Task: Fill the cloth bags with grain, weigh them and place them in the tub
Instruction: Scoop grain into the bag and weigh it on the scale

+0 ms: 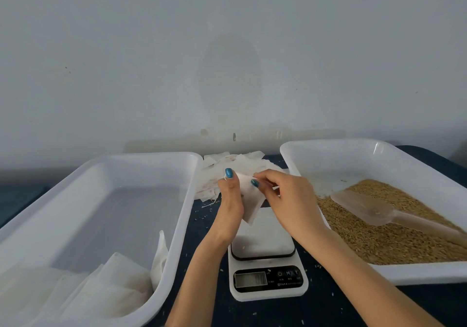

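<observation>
At 9 o'clock, white tub (151,155), bags (101,288) heaped in its near corner. At centre, above the scale (267,263), empty cloth bag (249,203) pinched at its 9 o'clock edge by left hand (231,198), at its 3 o'clock edge by right hand (288,198). At 3 o'clock, grain (379,240) under a scoop (364,206).

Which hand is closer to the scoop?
Right. The right hand is just to the left of the scoop. The left hand is farther off, on the far side of the bag that both hands pinch.
</observation>
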The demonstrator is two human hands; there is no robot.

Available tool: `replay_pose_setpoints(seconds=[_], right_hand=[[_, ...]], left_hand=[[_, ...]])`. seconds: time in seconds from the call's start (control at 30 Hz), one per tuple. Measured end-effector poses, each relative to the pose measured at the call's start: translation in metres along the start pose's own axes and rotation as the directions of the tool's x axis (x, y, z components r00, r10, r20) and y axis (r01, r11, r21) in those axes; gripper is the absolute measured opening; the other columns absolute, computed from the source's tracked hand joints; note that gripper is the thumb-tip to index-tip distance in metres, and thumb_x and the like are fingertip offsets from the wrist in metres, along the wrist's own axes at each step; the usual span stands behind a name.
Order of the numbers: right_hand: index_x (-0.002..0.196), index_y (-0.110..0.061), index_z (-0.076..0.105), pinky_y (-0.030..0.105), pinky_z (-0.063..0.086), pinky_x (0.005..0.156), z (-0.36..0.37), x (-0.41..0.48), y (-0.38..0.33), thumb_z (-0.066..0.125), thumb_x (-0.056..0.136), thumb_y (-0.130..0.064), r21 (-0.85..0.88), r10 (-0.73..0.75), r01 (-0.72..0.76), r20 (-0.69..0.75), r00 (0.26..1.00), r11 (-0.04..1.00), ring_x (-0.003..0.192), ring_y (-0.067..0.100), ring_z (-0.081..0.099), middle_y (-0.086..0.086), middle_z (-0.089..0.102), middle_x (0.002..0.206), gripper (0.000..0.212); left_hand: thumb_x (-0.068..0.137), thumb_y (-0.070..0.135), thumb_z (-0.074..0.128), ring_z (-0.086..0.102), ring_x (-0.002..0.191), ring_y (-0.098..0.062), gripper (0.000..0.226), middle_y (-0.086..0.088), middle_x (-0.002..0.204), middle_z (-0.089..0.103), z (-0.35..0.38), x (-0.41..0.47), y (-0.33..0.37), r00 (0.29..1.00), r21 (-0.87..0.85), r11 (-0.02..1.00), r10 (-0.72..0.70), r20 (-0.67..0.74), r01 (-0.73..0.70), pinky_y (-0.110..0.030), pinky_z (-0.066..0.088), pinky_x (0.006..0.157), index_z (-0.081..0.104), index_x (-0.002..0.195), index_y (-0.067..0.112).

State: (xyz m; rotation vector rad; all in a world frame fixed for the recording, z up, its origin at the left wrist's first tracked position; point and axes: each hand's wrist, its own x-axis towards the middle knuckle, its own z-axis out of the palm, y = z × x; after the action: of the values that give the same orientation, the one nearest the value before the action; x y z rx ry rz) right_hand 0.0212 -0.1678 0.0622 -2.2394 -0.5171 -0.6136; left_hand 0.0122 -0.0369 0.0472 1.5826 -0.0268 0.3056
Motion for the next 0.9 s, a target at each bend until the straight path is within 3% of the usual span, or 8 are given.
replay_pose_setpoints(seconds=[0.1,0.27,0.37,0.53,0.63,0.7,0.8,0.9], right_hand=[[0.095,-0.026,0.075,0.032,0.052,0.065,-0.003,0.004,0.002,0.064,0.095,-0.027,-0.029,-0.018,0.018,-0.019,1.000,0.999,0.063,0.009,0.061,-0.010,0.070,0.072,0.012],[0.100,-0.026,0.069,0.031,0.047,0.064,0.001,0.009,0.006,0.062,0.096,-0.032,-0.130,0.066,-0.057,0.069,0.995,0.990,0.070,0.012,0.055,-0.012,0.065,0.076,0.010],[0.099,-0.027,0.066,0.030,0.046,0.061,0.009,0.006,0.011,0.062,0.096,-0.033,-0.133,0.108,-0.099,0.061,0.992,0.986,0.066,0.012,0.051,-0.016,0.051,0.066,0.008],[0.118,-0.025,0.056,0.030,0.049,0.067,0.033,-0.010,0.031,0.055,0.099,-0.035,-0.088,0.170,-0.161,0.103,0.980,0.983,0.079,0.012,0.061,-0.010,0.065,0.087,0.022],[0.131,-0.025,0.051,0.029,0.050,0.090,0.042,-0.022,0.045,0.044,0.098,-0.045,0.101,0.205,-0.216,0.109,0.973,0.971,0.109,0.010,0.060,-0.004,0.064,0.119,0.039],[0.135,-0.028,0.048,0.016,0.042,0.098,0.047,-0.033,0.053,0.041,0.099,-0.042,0.230,0.218,-0.239,0.111,0.970,0.944,0.120,0.002,0.052,-0.013,0.056,0.130,0.039],[0.137,-0.029,0.047,0.002,0.032,0.096,0.047,-0.042,0.066,0.040,0.103,-0.032,0.331,0.257,-0.287,0.132,0.957,0.899,0.126,-0.002,0.048,-0.021,0.052,0.131,0.034],[0.140,-0.022,0.048,0.010,0.035,0.101,0.042,-0.041,0.074,0.032,0.097,-0.048,0.402,0.282,-0.320,0.151,0.947,0.858,0.124,0.002,0.052,-0.010,0.061,0.130,0.053]], left_hand=[[0.082,0.066,0.035,0.038,0.066,-0.004,0.052,0.017,0.071,0.041,-0.010,-0.013,-0.013,0.990,0.091,0.990,0.101,0.095,-0.110,-0.007,0.038,0.056,0.041,0.085,0.014],[0.091,0.036,0.068,0.044,0.058,-0.001,0.026,0.017,0.062,0.052,-0.024,-0.002,-0.041,0.984,0.229,0.959,0.151,0.094,-0.169,-0.016,0.037,0.057,0.051,0.077,0.022],[0.092,0.032,0.069,0.045,0.057,-0.001,0.024,0.013,0.062,0.053,-0.028,-0.003,-0.050,0.988,0.308,0.939,0.136,0.076,-0.153,-0.016,0.037,0.054,0.053,0.077,0.023],[0.092,0.035,0.064,0.059,0.074,-0.002,0.018,0.011,0.078,0.063,-0.029,-0.005,-0.058,0.991,0.584,0.800,0.102,0.091,-0.136,-0.021,0.046,0.064,0.055,0.081,0.024],[0.092,0.041,0.063,0.057,0.076,0.004,0.019,0.014,0.078,0.059,-0.028,-0.003,-0.057,0.992,0.527,0.840,0.101,0.077,-0.126,-0.013,0.040,0.062,0.053,0.083,0.027],[0.093,0.044,0.061,0.058,0.084,0.013,0.015,0.017,0.086,0.062,-0.025,-0.001,-0.057,0.995,0.482,0.870,0.074,0.072,-0.100,-0.007,0.041,0.065,0.052,0.086,0.034],[0.095,0.042,0.060,0.055,0.092,0.023,0.009,0.019,0.097,0.064,-0.023,0.001,-0.061,0.997,0.438,0.897,0.031,0.065,-0.056,0.000,0.041,0.069,0.051,0.092,0.038],[0.095,0.047,0.057,0.052,0.097,0.025,0.013,0.025,0.105,0.061,-0.025,0.003,-0.064,0.998,0.421,0.906,0.000,0.060,-0.025,0.001,0.041,0.072,0.050,0.105,0.041]])
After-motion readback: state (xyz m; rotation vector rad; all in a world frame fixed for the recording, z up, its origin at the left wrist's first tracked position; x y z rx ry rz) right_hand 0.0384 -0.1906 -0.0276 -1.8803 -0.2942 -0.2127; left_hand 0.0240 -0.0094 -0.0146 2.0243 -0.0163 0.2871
